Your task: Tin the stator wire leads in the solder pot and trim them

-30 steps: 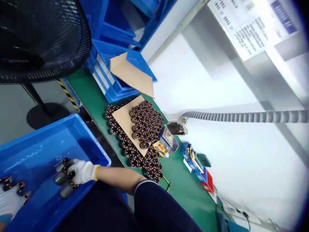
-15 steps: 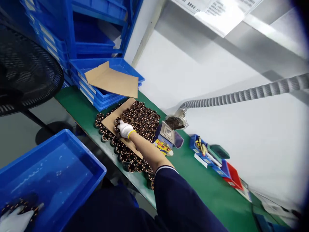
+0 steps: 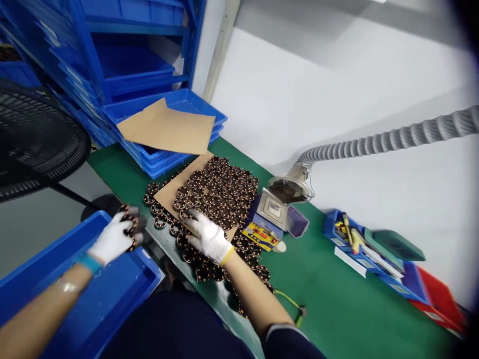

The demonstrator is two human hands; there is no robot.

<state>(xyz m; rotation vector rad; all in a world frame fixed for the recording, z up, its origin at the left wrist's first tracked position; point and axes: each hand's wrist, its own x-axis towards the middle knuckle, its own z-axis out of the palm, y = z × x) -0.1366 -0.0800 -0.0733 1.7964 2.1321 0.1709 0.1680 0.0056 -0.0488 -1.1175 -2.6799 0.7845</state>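
Observation:
My left hand, in a white glove, is closed around several ring-shaped motor stators with copper windings. It is lifted over the far edge of a blue tray. My right hand, also gloved, lies at the near edge of a cardboard sheet on the bench. Its fingers are apart and reach the rim of the packed stators there; the fingertips are slightly blurred. Below the sheet, another layer of stators spreads over the green bench, partly hidden by my right forearm.
Stacked blue trays carry a loose cardboard piece at the back. A black fan stands left. A fume hose ends above an opened box. Small tool bins line the wall on the green bench.
My left hand has risen from inside the blue tray with several stators. My right hand has moved nearer along the sheet's edge, its fingers now spread. The view has shifted.

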